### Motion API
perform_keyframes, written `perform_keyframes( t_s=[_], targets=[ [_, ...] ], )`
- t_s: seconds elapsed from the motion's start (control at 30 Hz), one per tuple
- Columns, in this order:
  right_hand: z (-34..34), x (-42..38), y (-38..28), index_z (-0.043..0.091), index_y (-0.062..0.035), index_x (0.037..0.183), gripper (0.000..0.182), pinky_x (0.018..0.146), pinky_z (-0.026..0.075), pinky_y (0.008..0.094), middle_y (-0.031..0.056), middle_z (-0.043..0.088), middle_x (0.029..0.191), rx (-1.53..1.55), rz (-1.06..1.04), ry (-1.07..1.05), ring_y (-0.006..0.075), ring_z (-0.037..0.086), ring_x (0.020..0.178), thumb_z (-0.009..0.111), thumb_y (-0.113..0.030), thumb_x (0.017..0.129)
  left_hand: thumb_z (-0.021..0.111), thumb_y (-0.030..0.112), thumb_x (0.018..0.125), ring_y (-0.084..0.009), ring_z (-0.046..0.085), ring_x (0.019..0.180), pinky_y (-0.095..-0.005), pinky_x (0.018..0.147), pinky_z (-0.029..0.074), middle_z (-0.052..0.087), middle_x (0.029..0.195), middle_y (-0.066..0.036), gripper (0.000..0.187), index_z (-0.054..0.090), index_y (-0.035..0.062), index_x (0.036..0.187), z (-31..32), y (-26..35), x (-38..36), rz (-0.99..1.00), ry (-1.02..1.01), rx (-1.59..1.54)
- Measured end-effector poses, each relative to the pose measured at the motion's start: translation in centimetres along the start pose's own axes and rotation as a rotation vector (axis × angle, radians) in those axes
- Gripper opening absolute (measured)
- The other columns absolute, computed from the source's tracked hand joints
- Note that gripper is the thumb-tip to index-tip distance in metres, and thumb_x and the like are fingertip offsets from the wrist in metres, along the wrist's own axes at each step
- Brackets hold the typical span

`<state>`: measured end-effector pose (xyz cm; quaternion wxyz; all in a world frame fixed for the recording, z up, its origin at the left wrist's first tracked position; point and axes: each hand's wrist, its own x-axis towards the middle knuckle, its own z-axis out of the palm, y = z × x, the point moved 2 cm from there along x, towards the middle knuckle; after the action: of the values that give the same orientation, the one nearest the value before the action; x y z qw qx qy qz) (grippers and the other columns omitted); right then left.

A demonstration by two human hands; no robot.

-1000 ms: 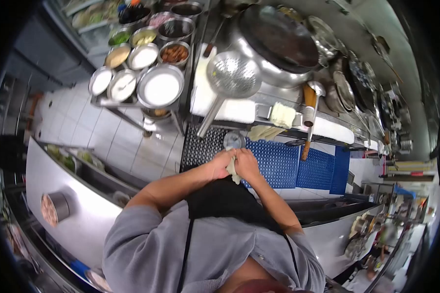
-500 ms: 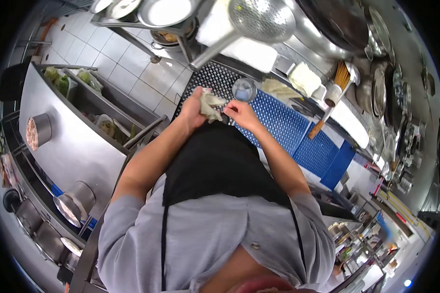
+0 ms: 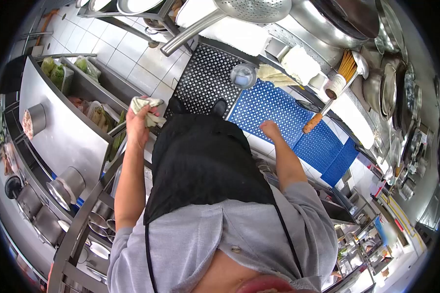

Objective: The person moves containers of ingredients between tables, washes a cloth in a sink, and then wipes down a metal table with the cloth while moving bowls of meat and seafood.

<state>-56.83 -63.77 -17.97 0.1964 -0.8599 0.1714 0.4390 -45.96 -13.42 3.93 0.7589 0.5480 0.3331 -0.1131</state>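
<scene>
My left hand grips a crumpled pale cloth and is stretched out to the left, over the edge of a steel counter. My right hand hangs free on the other side of my black apron, above the blue floor mat. Its fingers look curled and hold nothing. My grey shirt fills the lower part of the view.
A black perforated mat lies ahead with a small glass on the cooking station's edge. Above are a skimmer, a wok, folded cloths and a ladle. Vegetable bins and steel pots sit left.
Both hands were together in front of me working the cloth. Now the left hand has swung left with the cloth and the right hand has let go and dropped away.
</scene>
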Motion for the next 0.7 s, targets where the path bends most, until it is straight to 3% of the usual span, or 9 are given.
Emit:
perform_keyframes(
  t_s=[0.2,0.23,0.3,0.33,0.43,0.47,0.5,0.57,0.7],
  targets=[
    [-1.3,1.6,-5.2,0.072,-0.0084,0.092,0.033,0.083,0.052,0.0448,0.017,0.07,0.095,0.117,-0.01,0.019,0.0356,0.067,0.093,0.059,-0.037,0.08,0.057,0.009,0.092,-0.0191,0.066,0.09,-0.0314,0.082,0.05,0.068,0.103,-0.009,0.03,0.056,0.0015,0.121,-3.3,2.2,0.9,0.32,0.018,0.593],
    [-0.9,1.8,-7.6,0.072,-0.0072,0.087,0.025,0.069,0.053,0.0387,0.0112,0.07,0.076,0.004,-0.111,0.17,0.0246,0.068,0.072,0.065,-0.031,0.08,0.058,0.012,0.092,-0.0219,0.066,0.09,-0.0331,0.082,0.05,0.068,0.101,-0.011,0.031,0.056,0.0014,0.121,-3.5,2.5,1.0,0.349,-0.004,0.693],
    [-0.3,2.4,-12.3,0.071,-0.0068,0.087,0.026,0.066,0.052,0.0371,0.01,0.069,0.075,0.099,-0.232,0.069,0.0221,0.066,0.069,0.064,-0.032,0.082,0.058,0.018,0.092,-0.0274,0.066,0.09,-0.0365,0.083,0.049,0.068,0.098,-0.015,0.033,0.055,0.0013,0.12,-3.6,3.6,0.8,0.395,-0.052,0.898],
    [0.2,2.0,-15.0,0.071,-0.0066,0.087,0.027,0.065,0.051,0.0364,0.01,0.069,0.075,0.165,-0.269,0.035,0.0214,0.066,0.068,0.064,-0.032,0.082,0.059,0.025,0.092,-0.0373,0.065,0.093,-0.0421,0.082,0.049,0.066,0.094,-0.022,0.036,0.054,0.0034,0.12,-2.7,4.5,-0.1,0.382,-0.008,1.023],
    [1.1,-0.3,-23.6,0.07,-0.0055,0.093,0.025,0.067,0.052,0.0337,0.0078,0.07,0.08,0.225,-0.471,-0.049,0.018,0.065,0.071,0.064,-0.029,0.087,0.059,0.026,0.092,-0.0433,0.062,0.095,-0.0463,0.08,0.049,0.066,0.095,-0.024,0.034,0.054,0.0058,0.119,-3.0,4.1,0.0,0.306,-0.065,1.119],
    [1.2,-1.2,-26.2,0.07,-0.0052,0.094,0.025,0.068,0.052,0.0335,0.0079,0.07,0.082,0.256,-0.532,-0.056,0.018,0.065,0.072,0.064,-0.029,0.088,0.059,0.022,0.09,-0.0427,0.062,0.096,-0.047,0.081,0.049,0.066,0.097,-0.023,0.033,0.054,0.0075,0.12,-3.0,3.9,0.0,0.274,-0.107,1.118],
    [1.5,-2.1,-28.3,0.071,-0.0065,0.093,0.028,0.079,0.052,0.0396,0.0151,0.07,0.092,0.293,-0.451,-0.091,0.0311,0.067,0.087,0.066,-0.033,0.085,0.059,0.018,0.089,-0.0421,0.062,0.098,-0.0478,0.081,0.049,0.066,0.099,-0.023,0.033,0.055,0.0092,0.12,-3.0,3.8,0.2,0.245,-0.149,1.117],
    [1.5,-4.0,-31.6,0.07,-0.0068,0.095,0.029,0.079,0.052,0.0398,0.0148,0.07,0.093,0.243,-0.495,-0.066,0.0313,0.067,0.089,0.066,-0.034,0.085,0.059,0.009,0.082,-0.0411,0.06,0.102,-0.0463,0.086,0.049,0.064,0.106,-0.022,0.039,0.057,0.0112,0.121,-3.2,4.4,-0.1,0.48,-0.302,1.009],
    [2.6,-3.4,-31.4,0.069,-0.005,0.097,0.024,0.071,0.052,0.0327,0.0082,0.07,0.084,0.16,-0.469,-0.046,0.0195,0.066,0.077,0.063,-0.027,0.088,0.058,0.001,0.075,-0.0405,0.06,0.102,-0.0455,0.09,0.048,0.062,0.107,-0.02,0.046,0.059,0.0126,0.12,-5.2,8.1,-0.1,0.508,-0.217,1.107]
  ],
)
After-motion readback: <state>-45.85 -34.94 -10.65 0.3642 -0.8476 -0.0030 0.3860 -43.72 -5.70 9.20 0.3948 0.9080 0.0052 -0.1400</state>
